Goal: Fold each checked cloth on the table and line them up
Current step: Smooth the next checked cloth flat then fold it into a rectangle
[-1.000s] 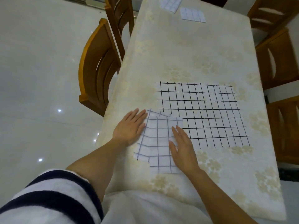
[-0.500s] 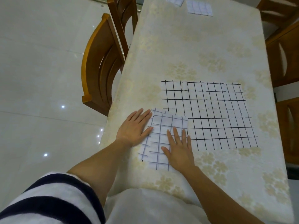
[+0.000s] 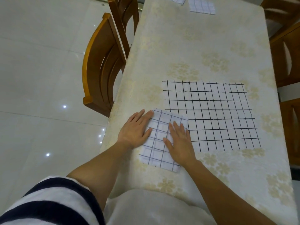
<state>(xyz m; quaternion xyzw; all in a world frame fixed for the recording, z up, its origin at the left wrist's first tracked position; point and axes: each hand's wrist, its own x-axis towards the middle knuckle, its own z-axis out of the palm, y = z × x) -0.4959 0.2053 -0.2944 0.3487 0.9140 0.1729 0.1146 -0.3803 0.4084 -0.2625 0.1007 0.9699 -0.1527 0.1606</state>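
Currently: your left hand (image 3: 135, 129) and right hand (image 3: 180, 144), each grip spread flat, press the folded cloth (image 3: 157, 151) on the bench (image 3: 194, 38), likely to set its creases.

A long tabletop (image 3: 203, 46) runs away from the camera, covered with a cream tablecloth (image 3: 215, 60) printed with pale gold flower clusters; the cloth hangs over the near and left edges. Along the left side, two wooden chairs are pushed in close: the nearer chair (image 3: 97, 65) has a curved, slatted back, and the farther chair (image 3: 123, 17) stands just behind it. On the right, the backs of more wooden chairs (image 3: 285, 56) line the tabletop's edge, partly cut off by the frame. The floor (image 3: 40, 70) is glossy pale tile with thin grout lines, and small bright spots of light (image 3: 64, 106) reflect in it.
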